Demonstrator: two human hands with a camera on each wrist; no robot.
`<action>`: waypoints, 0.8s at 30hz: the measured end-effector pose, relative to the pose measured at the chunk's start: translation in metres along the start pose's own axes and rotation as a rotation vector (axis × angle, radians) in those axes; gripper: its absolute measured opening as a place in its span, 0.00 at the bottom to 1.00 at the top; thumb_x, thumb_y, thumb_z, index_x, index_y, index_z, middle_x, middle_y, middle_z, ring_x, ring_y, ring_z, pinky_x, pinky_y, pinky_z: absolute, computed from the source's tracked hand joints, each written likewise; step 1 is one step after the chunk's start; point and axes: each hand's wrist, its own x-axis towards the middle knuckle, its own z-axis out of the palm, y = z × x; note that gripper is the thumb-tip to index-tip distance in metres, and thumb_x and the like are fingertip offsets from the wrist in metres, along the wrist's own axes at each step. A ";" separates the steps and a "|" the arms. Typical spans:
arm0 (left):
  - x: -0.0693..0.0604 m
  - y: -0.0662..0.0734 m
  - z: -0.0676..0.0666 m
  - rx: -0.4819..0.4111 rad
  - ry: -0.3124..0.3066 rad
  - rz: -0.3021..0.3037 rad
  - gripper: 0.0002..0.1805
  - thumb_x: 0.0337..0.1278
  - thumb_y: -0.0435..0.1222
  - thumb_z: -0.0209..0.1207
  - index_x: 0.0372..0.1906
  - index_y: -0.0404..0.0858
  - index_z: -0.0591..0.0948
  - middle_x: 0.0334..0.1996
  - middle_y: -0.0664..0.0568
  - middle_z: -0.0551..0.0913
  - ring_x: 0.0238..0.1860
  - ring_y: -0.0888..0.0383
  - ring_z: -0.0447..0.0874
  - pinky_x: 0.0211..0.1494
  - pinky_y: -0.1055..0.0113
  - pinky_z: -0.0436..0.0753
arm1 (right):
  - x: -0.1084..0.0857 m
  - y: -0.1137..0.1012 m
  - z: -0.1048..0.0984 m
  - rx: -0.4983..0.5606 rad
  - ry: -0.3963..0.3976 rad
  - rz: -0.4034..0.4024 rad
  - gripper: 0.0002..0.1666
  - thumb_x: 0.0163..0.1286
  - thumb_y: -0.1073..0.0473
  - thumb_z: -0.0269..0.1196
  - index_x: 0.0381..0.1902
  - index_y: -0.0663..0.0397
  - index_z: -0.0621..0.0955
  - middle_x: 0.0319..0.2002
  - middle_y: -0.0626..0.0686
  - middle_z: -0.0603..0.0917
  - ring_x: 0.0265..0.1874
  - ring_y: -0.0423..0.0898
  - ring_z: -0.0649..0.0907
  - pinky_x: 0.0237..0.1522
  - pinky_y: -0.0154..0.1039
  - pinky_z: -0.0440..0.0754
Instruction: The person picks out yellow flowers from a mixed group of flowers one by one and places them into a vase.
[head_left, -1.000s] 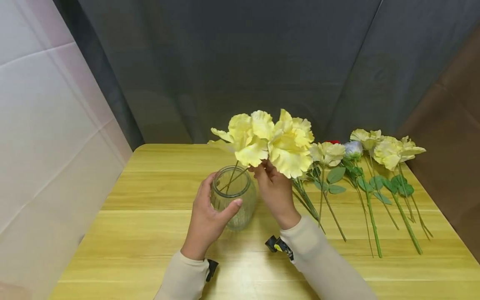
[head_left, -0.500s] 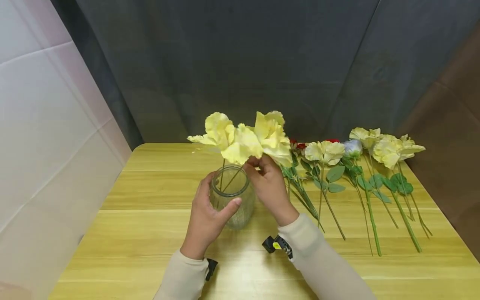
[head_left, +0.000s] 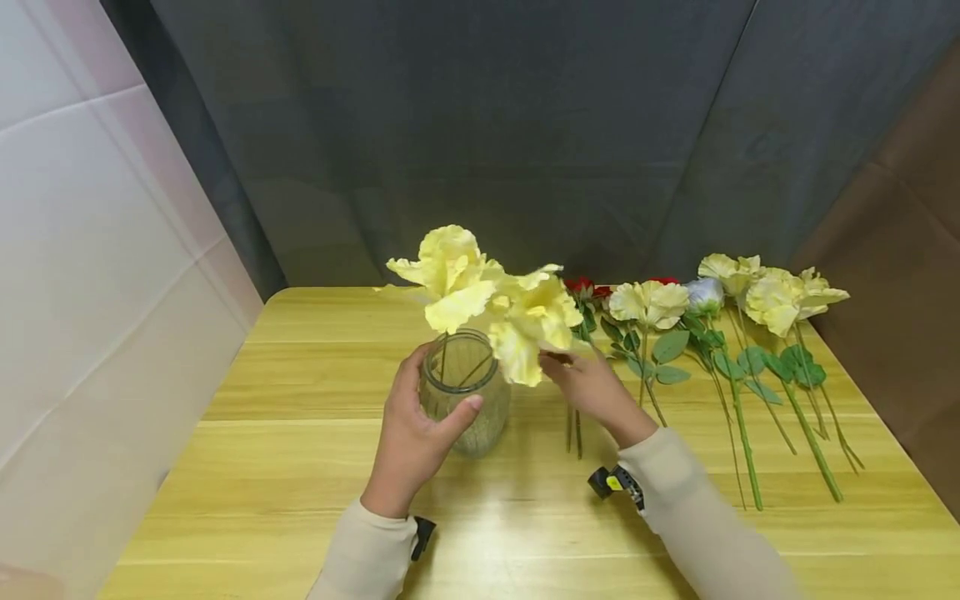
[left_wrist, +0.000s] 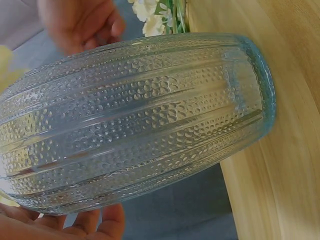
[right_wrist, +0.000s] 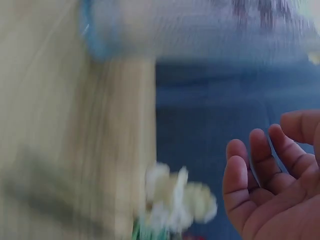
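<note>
A ribbed glass vase (head_left: 472, 417) stands upright on the table, and my left hand (head_left: 414, 433) grips its near left side, fingers and thumb round the glass. Two yellow flowers (head_left: 453, 279) rise above the rim, their stems inside the vase; the right one (head_left: 528, 321) leans out to the right. Close to that bloom is my right hand (head_left: 596, 387); in the right wrist view the hand (right_wrist: 280, 180) has loosely bent fingers with nothing between them. The left wrist view shows the textured glass (left_wrist: 145, 115) with left fingertips (left_wrist: 107, 222) along its side.
Right of the vase, several flowers lie on the wooden table (head_left: 300, 467): pale yellow ones (head_left: 651, 305), a bluish one (head_left: 705, 296) and red ones (head_left: 585, 289), with green leaves and long stems. A dark curtain (head_left: 480, 150) hangs behind the table.
My right hand has let go of the flower stem and moved right, away from the vase. The right bloom has tipped lower. Both blooms shifted left before this. My left hand stays on the vase.
</note>
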 end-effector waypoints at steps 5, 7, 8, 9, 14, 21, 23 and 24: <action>0.000 0.000 -0.001 0.000 -0.012 -0.001 0.44 0.52 0.48 0.72 0.72 0.48 0.64 0.64 0.52 0.69 0.64 0.53 0.68 0.66 0.44 0.66 | -0.010 0.021 -0.045 -0.102 0.024 0.017 0.13 0.79 0.55 0.53 0.47 0.60 0.76 0.41 0.64 0.76 0.33 0.56 0.73 0.35 0.46 0.72; 0.000 -0.001 -0.001 -0.005 -0.015 0.006 0.43 0.52 0.48 0.72 0.72 0.49 0.65 0.64 0.53 0.69 0.64 0.53 0.68 0.66 0.44 0.66 | -0.014 0.027 -0.065 -0.141 0.060 0.026 0.13 0.79 0.53 0.54 0.48 0.57 0.77 0.42 0.61 0.79 0.35 0.55 0.75 0.35 0.45 0.74; 0.000 -0.001 -0.001 -0.007 -0.015 0.011 0.43 0.51 0.48 0.72 0.71 0.49 0.65 0.64 0.53 0.69 0.63 0.54 0.68 0.65 0.45 0.67 | -0.016 0.029 -0.075 -0.162 0.081 0.028 0.13 0.79 0.52 0.54 0.48 0.57 0.77 0.41 0.60 0.79 0.35 0.55 0.75 0.35 0.44 0.75; 0.000 -0.001 -0.001 -0.007 -0.014 0.015 0.43 0.51 0.47 0.73 0.71 0.50 0.65 0.63 0.54 0.70 0.63 0.54 0.69 0.65 0.46 0.67 | -0.018 0.032 -0.085 -0.184 0.099 0.035 0.15 0.79 0.52 0.54 0.49 0.58 0.77 0.43 0.60 0.79 0.37 0.55 0.76 0.36 0.44 0.75; 0.000 -0.001 -0.001 0.002 -0.006 0.017 0.43 0.51 0.48 0.73 0.71 0.50 0.65 0.63 0.54 0.70 0.63 0.55 0.68 0.66 0.47 0.66 | -0.027 0.044 -0.132 -0.340 0.163 0.118 0.20 0.80 0.47 0.49 0.51 0.57 0.77 0.46 0.61 0.80 0.40 0.55 0.78 0.35 0.45 0.76; -0.001 -0.001 -0.001 0.005 -0.008 0.008 0.43 0.51 0.48 0.72 0.71 0.50 0.65 0.64 0.54 0.69 0.64 0.55 0.67 0.67 0.45 0.65 | -0.028 0.068 -0.184 -0.619 0.202 0.135 0.18 0.81 0.54 0.47 0.46 0.62 0.78 0.28 0.56 0.79 0.22 0.49 0.72 0.27 0.44 0.69; -0.001 -0.001 -0.001 0.004 -0.006 0.010 0.43 0.51 0.48 0.73 0.71 0.51 0.65 0.64 0.54 0.70 0.65 0.55 0.67 0.67 0.45 0.65 | -0.028 0.077 -0.195 -0.654 0.208 0.145 0.18 0.80 0.55 0.45 0.43 0.63 0.77 0.25 0.54 0.77 0.20 0.48 0.71 0.25 0.44 0.68; -0.001 -0.001 -0.001 0.001 -0.005 0.012 0.43 0.51 0.48 0.73 0.71 0.51 0.65 0.63 0.54 0.70 0.64 0.55 0.67 0.67 0.45 0.65 | -0.028 0.082 -0.200 -0.660 0.212 0.153 0.18 0.80 0.56 0.45 0.42 0.64 0.77 0.24 0.54 0.77 0.20 0.48 0.71 0.25 0.44 0.68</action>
